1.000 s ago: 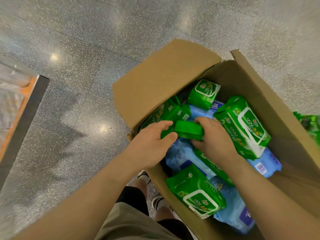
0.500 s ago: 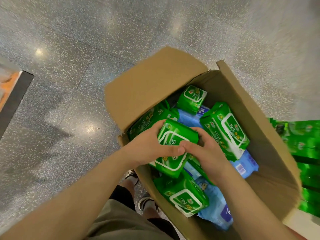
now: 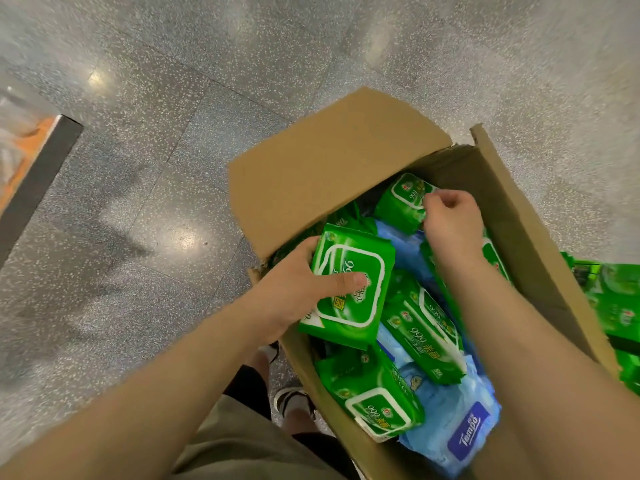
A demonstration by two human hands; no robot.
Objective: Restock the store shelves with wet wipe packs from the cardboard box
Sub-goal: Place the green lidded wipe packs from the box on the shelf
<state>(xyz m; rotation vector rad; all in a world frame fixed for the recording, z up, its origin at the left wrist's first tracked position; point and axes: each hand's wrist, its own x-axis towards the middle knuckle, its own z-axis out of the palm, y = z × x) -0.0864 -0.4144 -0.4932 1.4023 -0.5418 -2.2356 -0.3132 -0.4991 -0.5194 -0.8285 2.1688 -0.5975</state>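
Your right hand (image 3: 450, 223) has left the shared green pack (image 3: 349, 289) and now pinches another green pack (image 3: 401, 202) deeper inside the cardboard box (image 3: 332, 168); your left hand (image 3: 294, 292) grips the first one alone.

wet wipe packs (image 3: 420, 336) lie inside cardboard box (image 3: 332, 174).

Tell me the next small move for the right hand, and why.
Probably close the right hand on the green pack at the far end of the box and lift it out: its fingers already touch that pack's edge, and the left hand already holds a pack.
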